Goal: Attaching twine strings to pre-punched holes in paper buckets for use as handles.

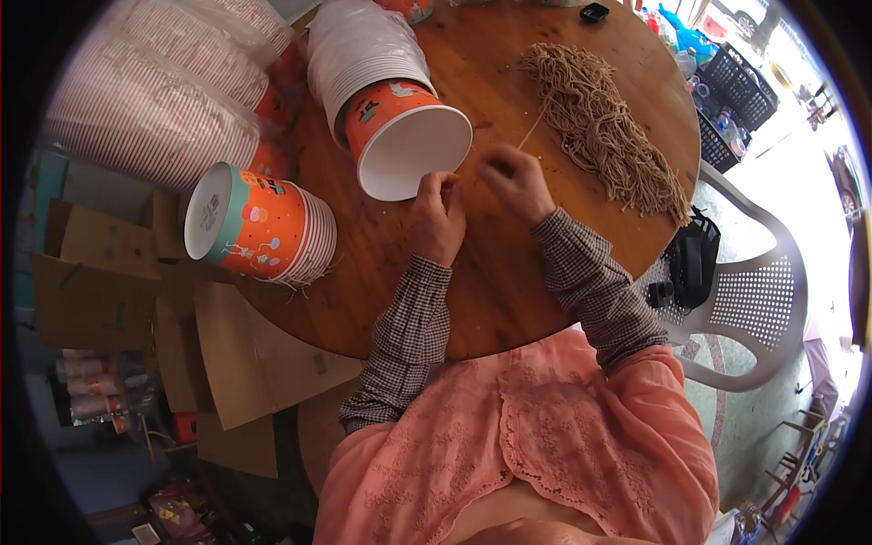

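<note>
My left hand (440,219) is closed in a pinch just below the rim of an orange paper bucket (416,153). What its fingertips hold is too small to make out. To its right my right hand (520,184) is curled shut, slightly blurred, with a thin beige strand (530,131) running from it up toward a long bundle of beige string (607,127) on the table. The bucket lies on its side, white inside facing me, at the end of a plastic-wrapped stack (365,53). Another stack of orange buckets (282,227) lies at the left, string ends poking out near its rims.
The round wooden table (495,291) carries these things and a small black object (594,13) at the back. Tall wrapped bucket stacks (154,91) stand left. Open cardboard boxes (236,354) sit below them. A grey plastic chair (763,291) holding a black bag (695,263) is right.
</note>
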